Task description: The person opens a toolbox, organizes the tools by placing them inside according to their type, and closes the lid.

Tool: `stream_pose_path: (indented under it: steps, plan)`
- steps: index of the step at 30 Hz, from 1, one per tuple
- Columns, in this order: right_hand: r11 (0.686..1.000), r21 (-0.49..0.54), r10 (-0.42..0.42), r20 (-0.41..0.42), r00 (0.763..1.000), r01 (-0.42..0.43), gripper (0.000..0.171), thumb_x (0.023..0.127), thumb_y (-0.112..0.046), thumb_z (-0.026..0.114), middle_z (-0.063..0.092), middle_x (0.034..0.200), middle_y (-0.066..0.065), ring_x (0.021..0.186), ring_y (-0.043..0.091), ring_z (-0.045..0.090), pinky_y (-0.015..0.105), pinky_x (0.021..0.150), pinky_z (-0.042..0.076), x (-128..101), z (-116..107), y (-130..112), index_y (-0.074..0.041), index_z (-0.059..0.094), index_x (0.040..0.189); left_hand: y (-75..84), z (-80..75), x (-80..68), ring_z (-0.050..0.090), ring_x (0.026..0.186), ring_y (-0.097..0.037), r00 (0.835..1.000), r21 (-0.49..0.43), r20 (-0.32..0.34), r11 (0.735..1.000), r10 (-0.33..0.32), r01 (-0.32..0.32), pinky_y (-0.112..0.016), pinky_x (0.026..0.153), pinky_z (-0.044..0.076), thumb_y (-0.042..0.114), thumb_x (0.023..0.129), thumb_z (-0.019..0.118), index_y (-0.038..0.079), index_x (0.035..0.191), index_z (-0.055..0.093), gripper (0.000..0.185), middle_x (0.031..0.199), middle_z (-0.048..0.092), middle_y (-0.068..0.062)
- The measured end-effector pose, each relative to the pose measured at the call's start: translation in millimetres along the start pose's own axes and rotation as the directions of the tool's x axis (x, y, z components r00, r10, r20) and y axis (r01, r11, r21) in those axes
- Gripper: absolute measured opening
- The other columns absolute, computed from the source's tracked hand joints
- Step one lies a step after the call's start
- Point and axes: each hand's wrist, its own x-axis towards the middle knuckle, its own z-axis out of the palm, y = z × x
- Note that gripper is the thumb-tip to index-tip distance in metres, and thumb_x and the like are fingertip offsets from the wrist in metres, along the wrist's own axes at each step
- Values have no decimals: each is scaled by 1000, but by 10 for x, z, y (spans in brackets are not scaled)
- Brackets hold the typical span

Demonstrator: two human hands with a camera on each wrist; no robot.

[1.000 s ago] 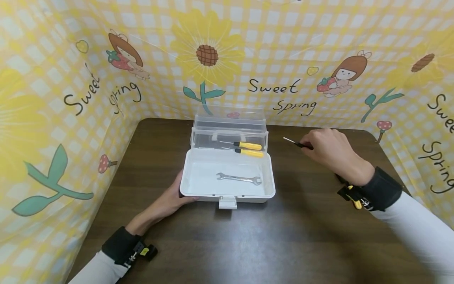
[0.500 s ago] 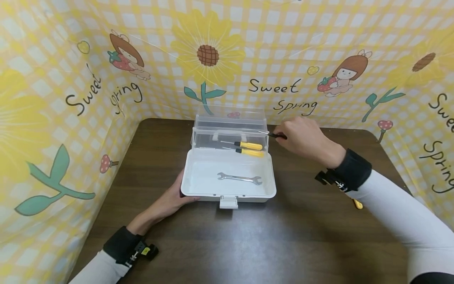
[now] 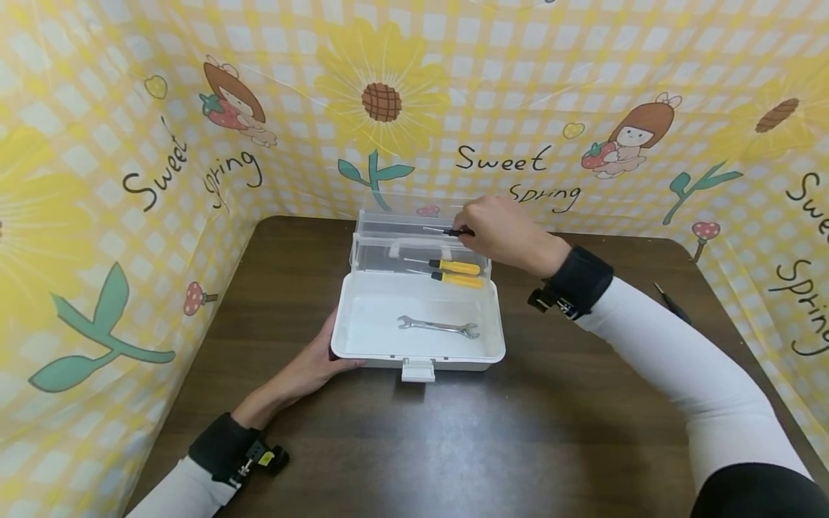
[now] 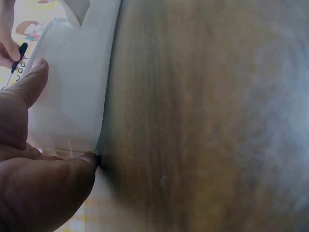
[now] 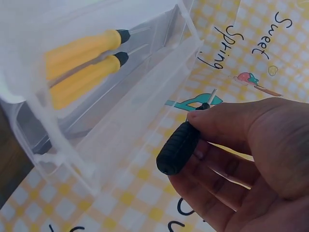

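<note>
A white toolbox [image 3: 369,316] stands with its lid raised and its see-through upper trays [image 3: 401,224] spread toward the back. My left hand [image 3: 319,354] grips its front left corner; in the left wrist view the thumb [image 4: 34,84] lies along the white wall. Over the rear tray, my right hand [image 3: 501,229] pinches a black-handled screwdriver [image 5: 178,147] between thumb and fingers, its shaft pointing left. Two screwdrivers with yellow handles, a rear one [image 3: 460,267] and a front one [image 3: 461,280], lie together in the nearer tray. A silver open-end wrench [image 3: 437,327] rests on the box floor.
On the brown table [image 3: 414,446], a dark-handled slim tool [image 3: 675,306] lies to the right, partly behind the right forearm. The box's front latch [image 3: 417,370] hangs down. A yellow checked cloth [image 3: 505,86] rises behind the table and along its sides.
My right hand has carried the black-handled screwdriver left from the table's right side to over the rear tray. The left hand and the toolbox have stayed in place.
</note>
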Motion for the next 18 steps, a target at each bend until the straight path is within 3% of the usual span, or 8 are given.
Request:
stream_pose_path:
  steps: [3,8,10,14,18]
  plan:
    - [1000,4,13,18,1000,-14,26,98,-5,69,56,71,3,62,18,47,31,56,35,105,31,-5,-11,64,73,-8,0,2,15,159,-31,1000,-14,0,1000,7,-7,-55,122,21,22,97,80,28,171,-5,113,178,4,-7]
    - [999,39,22,40,999,-24,28,98,-3,69,51,69,3,62,18,43,30,58,32,291,111,25,-10,61,72,-8,-14,4,20,157,-31,1000,-3,-2,1000,11,-11,-34,119,26,21,96,82,26,172,-3,114,177,7,-8]
    - [999,35,27,52,998,-29,28,97,-3,69,51,68,2,63,17,43,30,59,32,367,151,33,-10,62,71,-3,-17,2,20,157,-31,1000,5,0,1000,8,-8,-37,119,26,22,96,81,24,171,-4,114,177,6,-10]
    - [999,5,46,92,995,-46,23,96,-6,70,60,71,2,66,18,47,31,60,35,510,248,31,-12,69,74,2,-14,3,17,158,-33,1000,3,6,1000,13,-13,-57,120,21,20,97,81,21,171,-6,114,177,4,-12]
    - [999,11,36,122,992,-38,26,96,-7,72,59,72,1,68,19,47,31,63,37,632,356,15,-13,67,71,4,-2,3,17,158,-33,1000,2,8,1000,6,-6,-58,120,22,20,97,81,21,171,-6,114,177,4,-12]
